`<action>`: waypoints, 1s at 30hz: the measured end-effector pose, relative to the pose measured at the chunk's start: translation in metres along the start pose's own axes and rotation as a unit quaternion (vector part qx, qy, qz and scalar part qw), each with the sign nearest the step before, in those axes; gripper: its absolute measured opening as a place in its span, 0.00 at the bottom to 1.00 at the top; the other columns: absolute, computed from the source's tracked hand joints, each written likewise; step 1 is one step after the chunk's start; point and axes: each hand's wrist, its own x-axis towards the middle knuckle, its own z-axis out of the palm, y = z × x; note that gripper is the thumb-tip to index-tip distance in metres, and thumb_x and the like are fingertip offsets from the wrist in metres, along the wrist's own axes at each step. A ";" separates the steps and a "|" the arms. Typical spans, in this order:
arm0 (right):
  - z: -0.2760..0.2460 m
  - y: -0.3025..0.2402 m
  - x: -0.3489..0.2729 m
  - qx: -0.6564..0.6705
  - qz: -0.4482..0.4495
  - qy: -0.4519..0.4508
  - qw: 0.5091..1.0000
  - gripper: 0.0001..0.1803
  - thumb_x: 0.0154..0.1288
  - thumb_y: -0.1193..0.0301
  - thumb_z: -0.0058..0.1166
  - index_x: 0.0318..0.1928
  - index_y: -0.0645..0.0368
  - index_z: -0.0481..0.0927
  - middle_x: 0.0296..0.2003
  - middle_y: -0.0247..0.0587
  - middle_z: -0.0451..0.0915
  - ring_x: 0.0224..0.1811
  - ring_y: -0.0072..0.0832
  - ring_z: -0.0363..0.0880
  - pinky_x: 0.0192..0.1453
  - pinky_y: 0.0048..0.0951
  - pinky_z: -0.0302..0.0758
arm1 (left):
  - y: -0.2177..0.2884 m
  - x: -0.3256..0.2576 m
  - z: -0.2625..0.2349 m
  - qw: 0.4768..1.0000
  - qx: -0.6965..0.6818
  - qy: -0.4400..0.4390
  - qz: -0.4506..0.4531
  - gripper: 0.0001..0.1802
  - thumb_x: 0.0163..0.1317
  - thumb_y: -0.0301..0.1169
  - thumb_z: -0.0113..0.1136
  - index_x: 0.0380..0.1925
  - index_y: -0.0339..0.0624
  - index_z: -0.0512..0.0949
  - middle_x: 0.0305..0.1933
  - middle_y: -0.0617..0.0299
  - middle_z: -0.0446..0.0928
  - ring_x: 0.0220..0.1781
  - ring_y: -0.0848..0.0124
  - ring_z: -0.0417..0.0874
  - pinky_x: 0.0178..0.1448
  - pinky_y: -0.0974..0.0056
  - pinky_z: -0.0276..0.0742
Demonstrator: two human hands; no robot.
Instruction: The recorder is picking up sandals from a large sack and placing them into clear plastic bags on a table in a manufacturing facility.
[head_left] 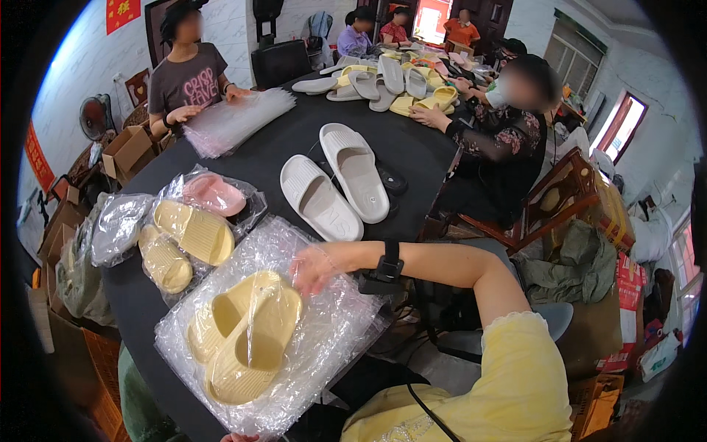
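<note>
A pair of pale yellow slide slippers (254, 335) lies in a clear plastic bag (335, 342), on top of a stack of similar bags at the near table edge. My right hand (315, 268) reaches over from the right to the bag's upper edge beside the slippers, its fingers apart and slightly blurred, with film partly over them. Only a sliver of my left hand (240, 437) shows at the lower edge, by the bag's near corner; its fingers are mostly hidden. Beyond my right hand rests a pair of light grey slides (335, 184), unbagged.
Bagged slippers, yellow (193, 230), pink (213, 193) and grey (124, 227), lie at the left of the black table (247, 136). A person at the far left handles clear bags (243, 118). Another, at right, touches slippers in a pile (390, 81). Cardboard boxes (129, 153) stand left.
</note>
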 end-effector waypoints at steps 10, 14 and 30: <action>0.052 -0.018 0.004 -0.152 0.283 -0.119 0.939 0.25 0.55 0.59 0.62 0.46 0.66 0.77 0.28 0.41 0.79 0.24 0.25 0.79 0.23 0.24 0.77 | -0.015 0.006 0.005 0.995 0.051 -0.005 0.081 0.11 0.68 0.34 0.53 0.37 0.35 0.72 0.28 0.59 0.76 0.26 0.77 0.72 0.31 0.70 0.70; 0.065 -0.016 0.006 -0.147 0.280 -0.062 0.947 0.24 0.53 0.58 0.64 0.44 0.65 0.78 0.26 0.40 0.79 0.22 0.24 0.78 0.23 0.23 0.77 | -0.007 0.004 0.009 0.999 0.004 -0.027 0.027 0.12 0.68 0.34 0.52 0.38 0.35 0.72 0.27 0.59 0.76 0.24 0.77 0.71 0.29 0.70 0.71; 0.079 0.003 0.005 0.173 0.216 0.162 0.947 0.20 0.54 0.75 0.58 0.47 0.69 0.69 0.35 0.42 0.76 0.31 0.26 0.78 0.35 0.27 0.78 | -0.024 0.006 0.001 0.996 -0.084 -0.020 -0.006 0.09 0.69 0.31 0.51 0.37 0.35 0.71 0.27 0.60 0.75 0.22 0.78 0.69 0.27 0.72 0.69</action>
